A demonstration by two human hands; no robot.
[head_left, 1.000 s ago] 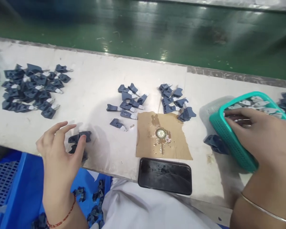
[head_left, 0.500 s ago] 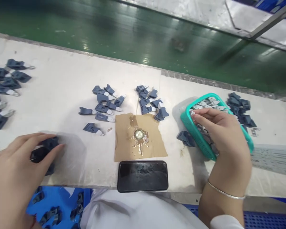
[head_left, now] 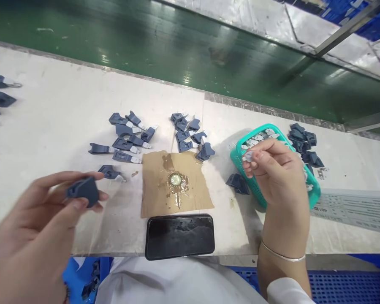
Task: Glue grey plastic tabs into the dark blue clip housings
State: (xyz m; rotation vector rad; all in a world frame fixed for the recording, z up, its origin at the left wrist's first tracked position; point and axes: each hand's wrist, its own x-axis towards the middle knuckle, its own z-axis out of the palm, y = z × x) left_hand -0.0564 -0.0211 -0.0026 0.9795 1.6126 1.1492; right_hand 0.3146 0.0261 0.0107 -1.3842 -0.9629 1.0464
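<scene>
My left hand [head_left: 47, 223] grips a dark blue plastic part [head_left: 84, 191] between thumb and fingers, held above the table at the left. At the right, my right hand [head_left: 278, 169] pinches a small whitish-grey piece [head_left: 248, 156] over the left side of a teal basket [head_left: 262, 199]. Many similar light pieces [head_left: 266, 135] lie in that basket, partly hidden by the hand. Between my hands a piece of brown cardboard [head_left: 152, 190] carries a round, shiny metal disc [head_left: 175, 180] in a wet, glossy patch.
Blue parts with white tips [head_left: 123, 144] lie in clusters left of and behind the cardboard. More blue parts [head_left: 300, 141] sit beside the basket. A black phone [head_left: 180, 237] rests at the front edge, a printed sheet [head_left: 357, 207] at right. Behind runs a green surface [head_left: 139, 46].
My left hand has lifted the blue part and brought it rightward. My right hand has drawn a light piece up and toward me from the basket. The view has shifted slightly right.
</scene>
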